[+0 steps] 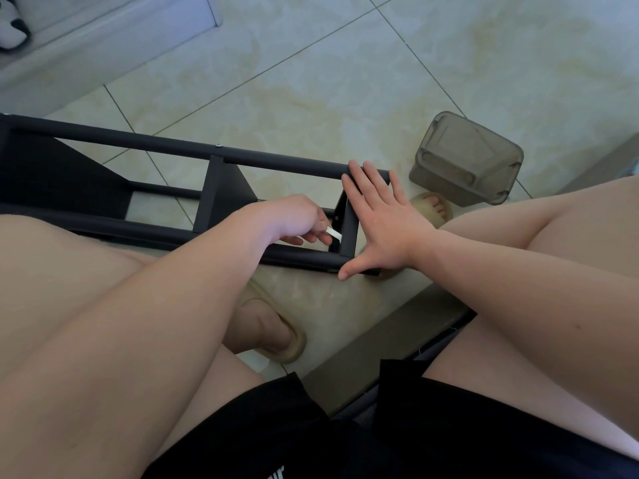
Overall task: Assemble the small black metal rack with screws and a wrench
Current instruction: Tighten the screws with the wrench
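Rack (276, 160), centre left: black metal, round tubes and flat panels. Matt coat, smooth, faint sheen along the tube tops.
Screw head (218, 145) on the upper tube: bare metal, bright.
Wrench (333, 233), mid-frame: thin flat strip, pale, smooth. Looks like metal, not certain.
Floor (311, 81): large tiles, cream with marbled veining, glossy. Thin dark grout lines.
Box (466, 157), right of centre: smoky grey translucent plastic, smooth, slightly glossy.
Slipper (287, 340), lower centre: tan, matt, looks like soft foam or rubber.
Shorts (449, 426), bottom of frame: black cloth, matt.
Ledge (103, 39), upper left: white, smooth, satin finish.
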`<state>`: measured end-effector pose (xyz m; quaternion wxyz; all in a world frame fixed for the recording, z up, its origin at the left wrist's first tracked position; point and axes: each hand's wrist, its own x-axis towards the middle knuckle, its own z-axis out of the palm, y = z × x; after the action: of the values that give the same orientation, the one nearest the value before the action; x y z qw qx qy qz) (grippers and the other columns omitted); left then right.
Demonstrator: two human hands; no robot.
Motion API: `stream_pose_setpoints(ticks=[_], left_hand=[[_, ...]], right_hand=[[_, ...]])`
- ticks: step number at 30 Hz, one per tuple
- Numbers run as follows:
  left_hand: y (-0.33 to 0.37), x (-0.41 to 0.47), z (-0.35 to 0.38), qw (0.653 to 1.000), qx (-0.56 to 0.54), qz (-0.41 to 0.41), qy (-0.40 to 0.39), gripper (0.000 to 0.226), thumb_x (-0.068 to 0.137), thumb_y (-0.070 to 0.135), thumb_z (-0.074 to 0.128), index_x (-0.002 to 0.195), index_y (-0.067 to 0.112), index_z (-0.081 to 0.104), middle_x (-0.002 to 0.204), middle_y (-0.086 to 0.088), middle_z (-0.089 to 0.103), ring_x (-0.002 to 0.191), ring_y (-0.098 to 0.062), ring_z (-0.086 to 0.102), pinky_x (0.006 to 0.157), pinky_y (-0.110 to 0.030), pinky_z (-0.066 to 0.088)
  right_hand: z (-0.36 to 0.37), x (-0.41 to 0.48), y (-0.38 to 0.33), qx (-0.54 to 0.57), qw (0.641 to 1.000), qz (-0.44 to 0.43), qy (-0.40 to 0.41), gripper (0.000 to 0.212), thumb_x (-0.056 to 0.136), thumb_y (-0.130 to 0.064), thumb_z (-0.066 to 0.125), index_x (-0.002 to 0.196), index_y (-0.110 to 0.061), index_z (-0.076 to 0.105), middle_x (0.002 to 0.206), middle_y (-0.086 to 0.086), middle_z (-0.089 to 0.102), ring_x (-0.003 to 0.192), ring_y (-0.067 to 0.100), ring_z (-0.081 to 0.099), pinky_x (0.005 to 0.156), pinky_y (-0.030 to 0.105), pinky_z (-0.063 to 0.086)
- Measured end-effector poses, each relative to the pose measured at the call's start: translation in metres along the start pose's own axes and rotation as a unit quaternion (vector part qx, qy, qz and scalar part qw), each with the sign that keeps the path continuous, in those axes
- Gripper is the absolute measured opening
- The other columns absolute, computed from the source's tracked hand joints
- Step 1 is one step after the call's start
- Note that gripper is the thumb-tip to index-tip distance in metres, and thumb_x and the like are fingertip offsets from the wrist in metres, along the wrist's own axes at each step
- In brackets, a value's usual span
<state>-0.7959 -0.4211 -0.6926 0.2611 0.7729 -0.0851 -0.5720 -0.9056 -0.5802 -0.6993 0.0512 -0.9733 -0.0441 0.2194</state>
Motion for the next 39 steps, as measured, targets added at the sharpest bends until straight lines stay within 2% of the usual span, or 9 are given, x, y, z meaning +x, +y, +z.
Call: stream_pose_setpoints(ticks=[5,8,14,19,25,30,33,36,39], left_hand=[[-0.009,-0.002,-0.001,1.0,0.025,0.011,-0.01,0.017,0.103,0.015,0.05,0.092,0.02,0.062,0.088,0.011,0.077,0.084,-0.006,0.063,0.08,-0.028,0.048],[-0.012,-0.004,-0.002,0.998,0.05,0.028,-0.009,0.018,0.102,0.013,0.052,0.091,0.018,0.065,0.088,0.012,0.077,0.085,-0.008,0.063,0.075,-0.026,0.046],[-0.015,-0.007,-0.004,0.992,0.116,0.05,0.005,0.017,0.099,0.015,0.057,0.098,0.015,0.074,0.104,0.004,0.076,0.091,-0.015,0.059,0.071,-0.025,0.041],[-0.019,-0.006,-0.002,0.989,0.142,0.041,0.012,0.019,0.095,0.016,0.062,0.082,0.027,0.07,0.089,0.008,0.067,0.085,-0.015,0.056,0.076,-0.029,0.04],[-0.018,-0.007,0.0,0.987,0.154,0.03,0.015,0.022,0.094,0.015,0.062,0.079,0.03,0.068,0.092,0.008,0.067,0.093,-0.019,0.058,0.085,-0.031,0.043],[-0.009,-0.015,-0.005,0.974,0.219,0.011,0.054,0.02,0.097,0.015,0.056,0.107,0.01,0.072,0.109,-0.01,0.072,0.102,-0.029,0.067,0.092,-0.04,0.052],[-0.003,-0.02,-0.025,0.97,0.218,-0.004,0.107,0.025,0.097,0.011,0.051,0.111,0.005,0.071,0.107,-0.011,0.073,0.096,-0.027,0.07,0.091,-0.039,0.057],[0.006,-0.021,-0.047,0.954,0.239,0.03,0.176,0.025,0.096,0.011,0.048,0.11,0.007,0.069,0.107,-0.012,0.071,0.098,-0.03,0.068,0.083,-0.04,0.055],[0.018,-0.011,-0.061,0.928,0.217,0.085,0.292,0.019,0.097,0.015,0.043,0.103,0.021,0.06,0.099,-0.002,0.062,0.092,-0.026,0.056,0.072,-0.036,0.042]], right_hand=[[-0.001,-0.001,-0.001,0.0,1.0,0.002,-0.001,0.157,0.049,-0.106,0.037,0.16,-0.009,-0.016,0.166,0.009,-0.028,0.152,0.027,-0.028,0.124,0.053,-0.013],[-0.001,-0.001,-0.001,0.001,1.0,0.002,-0.001,0.157,0.049,-0.106,0.037,0.159,-0.008,-0.017,0.166,0.008,-0.028,0.152,0.027,-0.028,0.124,0.054,-0.013],[-0.001,-0.001,-0.001,0.005,1.0,0.004,-0.001,0.158,0.049,-0.106,0.038,0.16,-0.008,-0.017,0.166,0.008,-0.028,0.152,0.027,-0.029,0.124,0.053,-0.013],[-0.001,-0.001,-0.001,0.008,1.0,0.003,-0.004,0.158,0.047,-0.107,0.036,0.16,-0.009,-0.017,0.166,0.008,-0.028,0.152,0.026,-0.029,0.124,0.053,-0.013],[-0.002,-0.001,-0.001,0.011,1.0,0.001,-0.007,0.158,0.048,-0.106,0.038,0.16,-0.009,-0.017,0.166,0.008,-0.029,0.152,0.026,-0.03,0.124,0.053,-0.013],[-0.01,-0.001,-0.002,0.018,0.999,0.004,-0.03,0.158,0.045,-0.105,0.035,0.159,-0.009,-0.019,0.165,0.008,-0.03,0.151,0.027,-0.03,0.124,0.053,-0.014],[-0.021,-0.002,0.0,0.094,0.995,0.01,-0.012,0.14,0.063,-0.095,0.05,0.162,-0.016,-0.011,0.169,0.004,-0.018,0.156,0.024,-0.016,0.126,0.049,-0.008],[-0.037,0.009,0.007,0.144,0.988,0.036,0.046,0.111,0.084,-0.066,0.068,0.163,-0.022,0.005,0.171,0.003,0.008,0.156,0.026,0.011,0.125,0.045,0.008],[-0.053,0.03,0.019,0.157,0.985,0.069,0.002,0.087,0.089,-0.051,0.071,0.158,-0.02,0.027,0.158,0.006,0.04,0.143,0.03,0.038,0.117,0.045,0.032]])
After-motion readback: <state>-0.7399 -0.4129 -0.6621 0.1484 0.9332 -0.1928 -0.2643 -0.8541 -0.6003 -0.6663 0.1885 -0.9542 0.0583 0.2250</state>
